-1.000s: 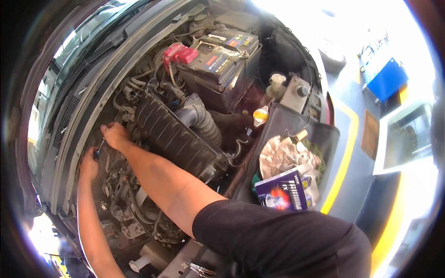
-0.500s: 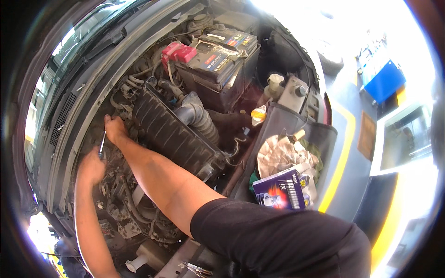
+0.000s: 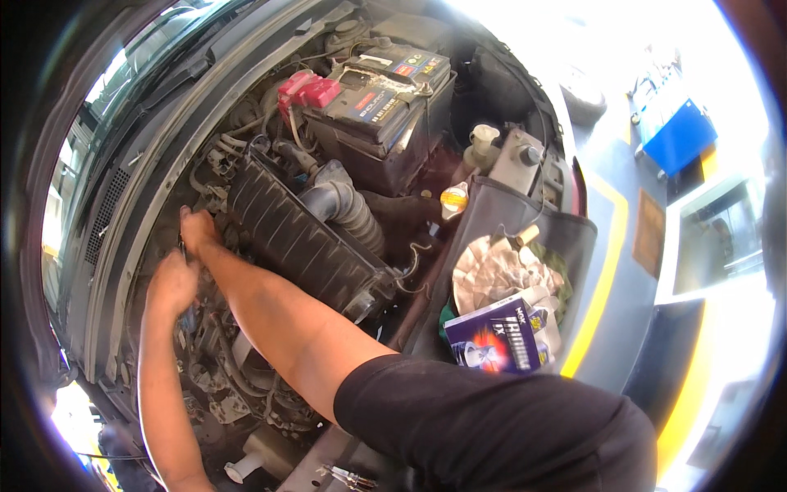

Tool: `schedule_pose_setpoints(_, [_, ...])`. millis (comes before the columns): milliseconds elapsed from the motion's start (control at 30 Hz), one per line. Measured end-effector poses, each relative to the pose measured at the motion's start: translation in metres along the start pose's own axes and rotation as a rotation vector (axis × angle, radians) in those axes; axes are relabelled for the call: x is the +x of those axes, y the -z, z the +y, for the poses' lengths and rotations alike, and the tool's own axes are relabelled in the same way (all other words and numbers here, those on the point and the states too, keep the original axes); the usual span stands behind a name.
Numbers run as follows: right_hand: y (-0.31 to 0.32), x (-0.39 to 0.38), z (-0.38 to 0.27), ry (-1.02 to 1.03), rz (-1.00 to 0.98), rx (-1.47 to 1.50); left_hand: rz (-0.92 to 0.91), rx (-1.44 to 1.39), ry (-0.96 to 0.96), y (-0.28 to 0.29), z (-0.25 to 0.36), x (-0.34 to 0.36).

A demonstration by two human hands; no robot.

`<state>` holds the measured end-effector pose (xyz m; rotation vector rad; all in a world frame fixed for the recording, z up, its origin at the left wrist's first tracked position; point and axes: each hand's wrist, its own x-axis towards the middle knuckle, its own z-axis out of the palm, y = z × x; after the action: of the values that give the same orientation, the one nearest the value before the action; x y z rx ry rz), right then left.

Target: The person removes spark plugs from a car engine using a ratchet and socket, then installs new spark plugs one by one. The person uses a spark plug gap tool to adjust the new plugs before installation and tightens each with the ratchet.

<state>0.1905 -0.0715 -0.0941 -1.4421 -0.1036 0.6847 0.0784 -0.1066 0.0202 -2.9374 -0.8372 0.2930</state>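
Observation:
Deep in the car's engine bay, both my hands work close together on a slim metal tool [image 3: 182, 244], mostly hidden by my fingers. My left hand [image 3: 173, 283] is closed round its lower end. My right hand [image 3: 197, 229] is closed at its upper end, against the bulkhead side, with the thumb up. Right of my hands lies the black ribbed air filter housing [image 3: 287, 225], with a grey corrugated intake hose [image 3: 344, 205] joined to it. Below my hands are dusty hoses and engine parts [image 3: 234, 361], partly covered by my right forearm.
A car battery [image 3: 369, 115] with a red terminal cover [image 3: 307, 88] stands beyond the housing. On the fender cover [image 3: 484, 221] lie a crumpled cloth [image 3: 492, 275] and a dark-blue spark plug box [image 3: 496, 336]. Spark plugs [image 3: 351, 477] rest at the lower edge. A blue cabinet [image 3: 679, 135] stands outside.
My left hand has moved up and right, closer to my right hand, and the shiny shaft between them has swung mostly out of sight. My right hand has barely shifted.

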Motion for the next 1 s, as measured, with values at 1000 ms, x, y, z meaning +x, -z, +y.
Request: schedule_pose_setpoints(1000, [0.010, -0.022, -0.009, 0.023, 0.053, -0.021, -0.089, 0.059, 0.036, -0.003, -0.020, 0.038])
